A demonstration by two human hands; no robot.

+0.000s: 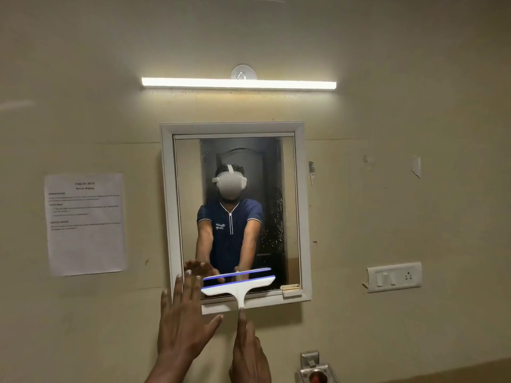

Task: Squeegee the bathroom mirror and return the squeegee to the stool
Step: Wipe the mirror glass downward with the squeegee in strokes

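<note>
Right hand (250,355) clamped on the squeegee (238,287) handle, index finger laid along it. Blade sits on the glass at the bottom edge of the mirror (235,211), slightly tilted. Left hand (184,324) open, fingers spread, fingertips touching the mirror's lower-left corner frame. Droplets on the glass near its right edge.

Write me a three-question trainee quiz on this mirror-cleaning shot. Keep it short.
1. True or false: the squeegee blade sits near the top edge of the mirror.
2. Which hand grips the squeegee handle? A) left hand B) right hand C) both
3. Fill in: a band of droplets shows on the mirror's ____ side.

Key
1. False; it is near the bottom edge.
2. B; the left hand is open, fingers spread, by the mirror's lower left corner.
3. Right.
</note>
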